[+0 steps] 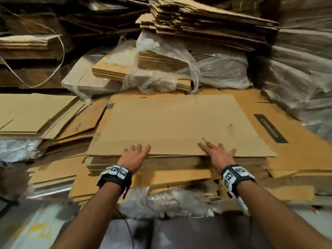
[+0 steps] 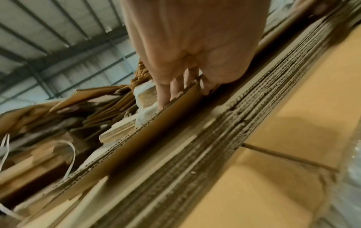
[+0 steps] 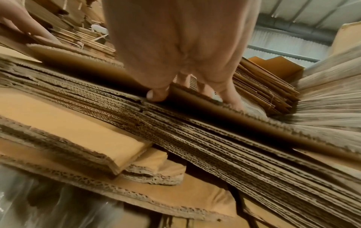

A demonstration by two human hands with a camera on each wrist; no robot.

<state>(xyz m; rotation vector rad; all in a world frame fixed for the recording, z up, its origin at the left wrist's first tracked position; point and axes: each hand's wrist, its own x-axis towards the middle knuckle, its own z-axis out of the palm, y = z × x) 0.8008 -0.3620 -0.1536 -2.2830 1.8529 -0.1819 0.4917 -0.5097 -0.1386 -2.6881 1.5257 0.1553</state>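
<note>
A flattened brown cardboard sheet lies on top of a low stack of corrugated sheets. My left hand holds its near edge left of centre, fingers spread on top. The left wrist view shows the left hand with its thumb under the sheet's raised edge. My right hand holds the same edge further right. In the right wrist view the right hand has its thumb beneath the sheet and its fingers above it.
Plastic-wrapped cardboard bundles lie just behind the stack, below a tall pile of flattened boxes. Another flat pile sits at the left beside a loose strap loop. A sheet with a black label lies to the right. Crumpled plastic film lies in front.
</note>
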